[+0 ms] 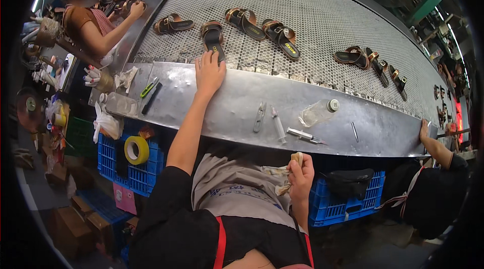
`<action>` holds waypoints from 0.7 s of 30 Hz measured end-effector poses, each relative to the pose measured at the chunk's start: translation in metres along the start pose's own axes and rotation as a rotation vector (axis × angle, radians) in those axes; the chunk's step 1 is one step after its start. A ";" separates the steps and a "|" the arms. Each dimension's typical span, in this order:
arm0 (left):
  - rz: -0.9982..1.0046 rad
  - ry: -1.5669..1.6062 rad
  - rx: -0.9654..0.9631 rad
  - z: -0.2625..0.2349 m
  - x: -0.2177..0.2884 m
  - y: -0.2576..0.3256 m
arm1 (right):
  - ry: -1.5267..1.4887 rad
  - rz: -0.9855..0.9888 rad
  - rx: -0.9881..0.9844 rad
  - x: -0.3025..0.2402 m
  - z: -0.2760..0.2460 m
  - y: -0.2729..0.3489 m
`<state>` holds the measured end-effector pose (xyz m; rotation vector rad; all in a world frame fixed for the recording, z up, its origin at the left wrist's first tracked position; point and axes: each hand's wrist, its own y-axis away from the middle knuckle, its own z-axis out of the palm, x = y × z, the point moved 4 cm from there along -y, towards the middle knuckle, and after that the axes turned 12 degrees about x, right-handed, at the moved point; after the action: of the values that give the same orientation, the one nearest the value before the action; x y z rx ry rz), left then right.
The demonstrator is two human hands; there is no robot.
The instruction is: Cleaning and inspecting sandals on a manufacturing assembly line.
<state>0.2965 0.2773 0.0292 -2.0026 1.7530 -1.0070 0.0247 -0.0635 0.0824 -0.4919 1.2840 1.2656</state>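
So, looking at a dented metal table (232, 97) edging a pale perforated surface (312, 9) inside a cluttered workshop. Counting seven nearer sandals (281, 40), two clear bottles (317, 113), two syringes (278, 125). Got the left grip (209, 73) touching one end of a black sandal (212, 37) on that surface; can't tell if pinching or resting. Got the right grip (300, 176) closed around a pale cloth (275, 170), partly hidden. Can't count the tiny sandals (441, 114) far right.
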 end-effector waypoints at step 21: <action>0.090 -0.038 -0.037 0.000 0.011 -0.002 | 0.581 -0.948 0.381 -0.156 -0.060 -0.042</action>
<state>0.2979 0.2670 0.0342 -1.9325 1.8372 -0.9086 0.0675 -0.1929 0.1883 -1.0686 1.4366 0.0692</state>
